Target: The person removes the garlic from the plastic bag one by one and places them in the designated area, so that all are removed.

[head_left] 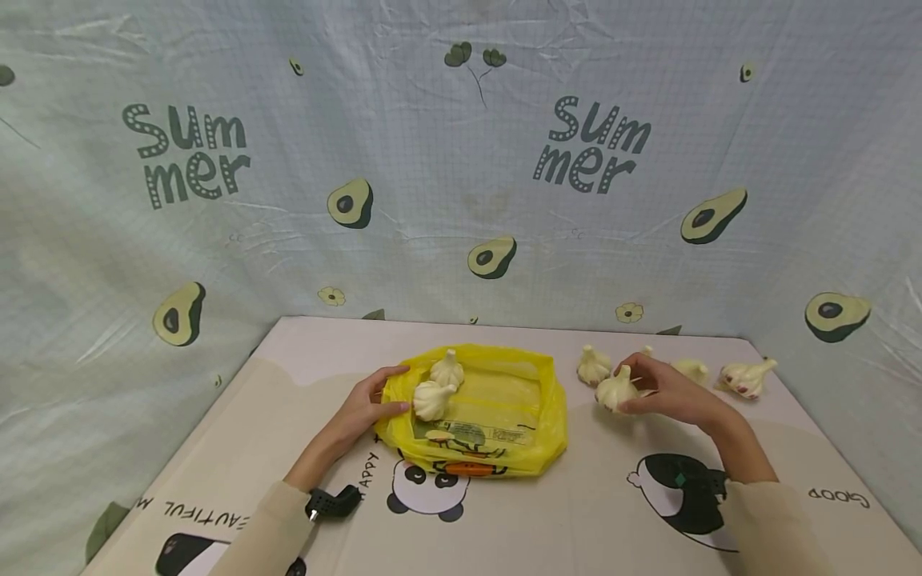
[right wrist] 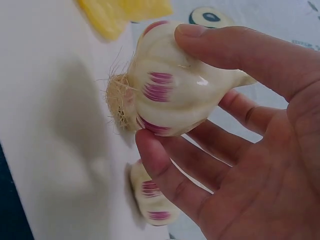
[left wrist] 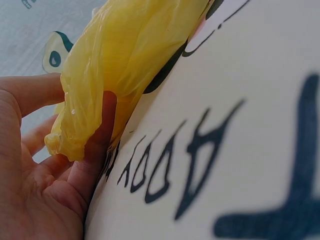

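A yellow plastic bag [head_left: 504, 376] lies spread wide on the table, with two garlic bulbs [head_left: 430, 402] inside at its left end. My left hand [head_left: 367, 404] holds that left edge, thumb and fingers on either side of the crumpled plastic [left wrist: 90, 95]. To the right of the bag, my right hand [head_left: 673, 394] pinches a white garlic bulb [head_left: 615, 390] between thumb and fingers. The right wrist view shows this bulb [right wrist: 175, 85] raised off the table, with purple streaks and dry roots pointing away from the palm.
Several more garlic bulbs stand around my right hand: one bulb [head_left: 594, 366] to its left, another [head_left: 745, 378] at the far right, others partly hidden behind it. A patterned cloth wall [head_left: 432, 296] rises along the table's back edge.
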